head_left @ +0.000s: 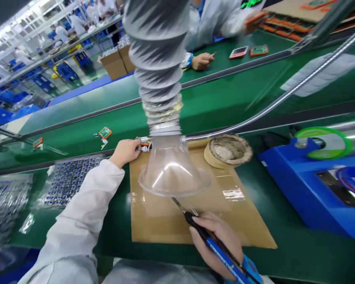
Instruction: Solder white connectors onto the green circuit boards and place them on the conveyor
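Left hand [126, 153] seems to pinch small white-orange part [144, 145] beside clear hood [174, 173]; right hand [225, 240] closed round blue-black soldering iron [206, 236], above cardboard [154, 227]. Probably part-fetching step; next move likely calls for steady alignment, part to tip.

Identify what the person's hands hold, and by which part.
The right hand holds a blue soldering iron by its handle. The left hand touches a small part at its left end; whether it grips is unclear.

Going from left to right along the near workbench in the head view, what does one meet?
Clear plastic packaging, sheet of small blue parts, left hand, small part it holds, right hand, blue machine.
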`<control>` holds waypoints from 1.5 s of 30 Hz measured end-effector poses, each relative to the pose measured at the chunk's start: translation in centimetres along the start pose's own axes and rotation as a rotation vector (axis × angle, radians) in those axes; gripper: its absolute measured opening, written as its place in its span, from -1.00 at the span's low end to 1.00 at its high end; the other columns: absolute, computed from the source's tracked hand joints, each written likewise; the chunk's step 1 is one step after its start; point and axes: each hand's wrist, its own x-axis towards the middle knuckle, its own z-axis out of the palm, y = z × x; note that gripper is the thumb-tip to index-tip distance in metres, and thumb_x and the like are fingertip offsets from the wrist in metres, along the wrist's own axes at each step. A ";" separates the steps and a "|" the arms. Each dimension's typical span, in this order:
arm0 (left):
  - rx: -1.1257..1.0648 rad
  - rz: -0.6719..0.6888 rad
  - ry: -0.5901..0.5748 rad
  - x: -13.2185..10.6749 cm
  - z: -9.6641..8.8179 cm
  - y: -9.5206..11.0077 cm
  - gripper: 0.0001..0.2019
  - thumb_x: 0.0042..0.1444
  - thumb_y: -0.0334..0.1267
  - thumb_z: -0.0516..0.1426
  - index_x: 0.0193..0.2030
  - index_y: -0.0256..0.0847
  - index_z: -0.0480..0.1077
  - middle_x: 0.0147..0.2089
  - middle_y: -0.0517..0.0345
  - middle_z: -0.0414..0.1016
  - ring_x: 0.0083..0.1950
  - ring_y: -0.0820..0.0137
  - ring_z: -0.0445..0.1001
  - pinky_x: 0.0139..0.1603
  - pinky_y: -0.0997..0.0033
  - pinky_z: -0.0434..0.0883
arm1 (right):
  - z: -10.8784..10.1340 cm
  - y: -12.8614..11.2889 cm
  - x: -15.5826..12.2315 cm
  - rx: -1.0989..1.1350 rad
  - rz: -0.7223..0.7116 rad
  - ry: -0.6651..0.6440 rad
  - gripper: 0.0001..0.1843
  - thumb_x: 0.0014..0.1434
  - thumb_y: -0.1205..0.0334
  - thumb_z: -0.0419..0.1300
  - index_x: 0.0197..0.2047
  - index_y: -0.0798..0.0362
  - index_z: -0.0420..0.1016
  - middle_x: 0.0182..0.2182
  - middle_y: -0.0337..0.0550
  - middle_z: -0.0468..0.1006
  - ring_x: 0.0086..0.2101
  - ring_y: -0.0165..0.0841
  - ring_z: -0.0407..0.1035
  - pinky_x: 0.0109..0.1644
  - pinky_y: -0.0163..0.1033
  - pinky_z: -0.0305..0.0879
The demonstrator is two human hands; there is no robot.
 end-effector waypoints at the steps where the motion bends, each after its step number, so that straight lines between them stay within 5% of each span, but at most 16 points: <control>1: 0.022 0.001 -0.012 -2.5 0.2 -0.8 -0.89 0.24 -0.30 0.21 -0.16 -0.29 0.51 -0.17 -0.04 0.57 -0.07 0.18 0.56 -0.02 0.15 0.48 | 0.1 0.1 -0.3 -0.008 -0.003 0.000 -0.78 0.23 0.41 0.26 -0.07 -0.01 0.50 -0.39 -0.18 0.60 -0.41 -0.32 0.56 -0.34 -0.26 0.50; 3: 0.044 0.038 -0.043 -7.2 1.0 -1.5 -0.92 0.18 -0.36 0.18 -0.23 -0.25 0.51 -0.22 -0.04 0.57 -0.10 0.17 0.55 -0.08 0.22 0.43 | 0.4 0.4 -1.0 -0.036 -0.004 0.010 -0.81 0.23 0.38 0.28 -0.09 -0.03 0.51 -0.37 -0.18 0.62 -0.39 -0.30 0.57 -0.32 -0.25 0.52; 6: -0.030 0.156 -0.075 -12.7 2.7 0.2 -0.88 0.20 -0.35 0.12 -0.26 -0.21 0.50 -0.22 -0.01 0.56 -0.13 0.22 0.53 -0.14 0.27 0.38 | 0.6 0.4 -1.9 -0.132 0.046 0.061 -0.89 0.25 0.27 0.33 -0.13 -0.05 0.55 -0.33 -0.17 0.67 -0.36 -0.28 0.60 -0.24 -0.23 0.54; 12: -0.279 0.416 0.016 -17.7 4.8 4.4 -0.63 0.15 -0.43 0.09 0.06 -0.14 0.53 0.07 0.00 0.55 0.03 0.24 0.50 0.03 0.23 0.36 | 2.2 -1.3 -1.9 -0.174 0.255 -0.071 -0.70 0.29 -0.05 0.31 -0.02 -0.07 0.60 -0.15 -0.11 0.73 -0.19 -0.17 0.65 -0.08 -0.16 0.56; 15: -0.341 0.302 0.069 -18.9 4.2 1.9 -0.60 0.20 -0.45 0.06 0.11 -0.12 0.53 -0.01 0.04 0.60 0.01 0.26 0.52 0.06 0.22 0.37 | 3.8 -1.2 -2.2 -0.142 0.286 -0.259 -0.61 0.36 -0.10 0.20 0.13 -0.10 0.54 -0.04 -0.11 0.71 -0.05 -0.10 0.63 0.00 -0.07 0.56; 21: -0.100 -0.402 0.283 -17.8 2.1 -9.4 -0.69 0.25 -0.39 0.09 0.08 -0.27 0.53 0.00 -0.10 0.54 0.07 0.15 0.49 0.19 0.13 0.39 | 5.7 1.2 -3.7 -0.229 0.160 -0.340 -0.58 0.39 -0.13 0.09 0.16 -0.14 0.53 -0.05 -0.12 0.70 -0.05 -0.06 0.61 -0.05 0.02 0.57; 25: 0.013 -0.486 0.235 -15.3 1.5 -13.2 -0.68 0.25 -0.31 0.13 0.09 -0.30 0.54 0.07 -0.22 0.47 0.17 0.02 0.43 0.20 0.05 0.39 | 5.6 1.2 -3.7 -0.235 0.158 -0.329 -0.60 0.38 -0.09 0.12 0.18 -0.15 0.52 -0.06 -0.13 0.70 -0.05 -0.07 0.60 -0.08 -0.02 0.58; 30: -0.006 -0.415 0.169 -15.2 0.1 -12.6 -0.75 0.23 -0.37 0.08 -0.07 -0.29 0.56 0.02 -0.16 0.50 0.10 0.11 0.46 0.14 0.17 0.41 | 5.6 0.9 -3.7 -0.209 0.144 -0.277 -0.61 0.38 -0.06 0.14 0.17 -0.14 0.51 -0.07 -0.15 0.70 -0.07 -0.09 0.62 -0.09 -0.03 0.58; 33: -0.039 -0.350 0.023 -18.0 -0.4 -11.3 -0.82 0.17 -0.37 0.10 -0.30 -0.21 0.57 -0.23 0.02 0.56 -0.18 0.26 0.52 -0.08 0.31 0.45 | 5.7 0.9 -3.7 -0.205 0.125 -0.261 -0.62 0.38 -0.05 0.14 0.17 -0.15 0.50 -0.08 -0.16 0.70 -0.08 -0.10 0.62 -0.10 -0.04 0.58; 36: -0.017 -0.330 -0.056 -21.1 -0.2 -10.1 -0.84 0.13 -0.36 0.13 -0.38 -0.20 0.56 -0.24 0.00 0.57 -0.15 0.20 0.51 -0.07 0.25 0.43 | 5.7 0.5 -3.4 -0.196 0.140 -0.264 -0.62 0.38 -0.07 0.13 0.16 -0.14 0.50 -0.09 -0.16 0.70 -0.09 -0.08 0.61 -0.09 -0.02 0.56; 41: 0.042 -0.319 -0.068 -23.3 0.6 -9.6 -0.82 0.12 -0.38 0.10 -0.29 -0.22 0.56 -0.11 -0.07 0.58 -0.02 0.11 0.50 0.06 0.12 0.42 | 5.6 -0.4 -3.1 -0.205 0.204 -0.283 -0.60 0.39 -0.07 0.14 0.18 -0.12 0.49 -0.08 -0.14 0.71 -0.05 -0.06 0.55 -0.02 0.02 0.52; 45: -0.022 -0.285 0.012 -23.8 0.1 -9.8 -0.84 0.12 -0.39 0.08 -0.39 -0.19 0.49 -0.27 0.00 0.58 -0.16 0.18 0.51 -0.03 0.19 0.42 | 5.6 -0.1 -3.1 -0.236 0.204 -0.268 -0.61 0.37 -0.06 0.15 0.15 -0.09 0.53 -0.12 -0.12 0.72 -0.09 -0.08 0.54 -0.03 0.00 0.51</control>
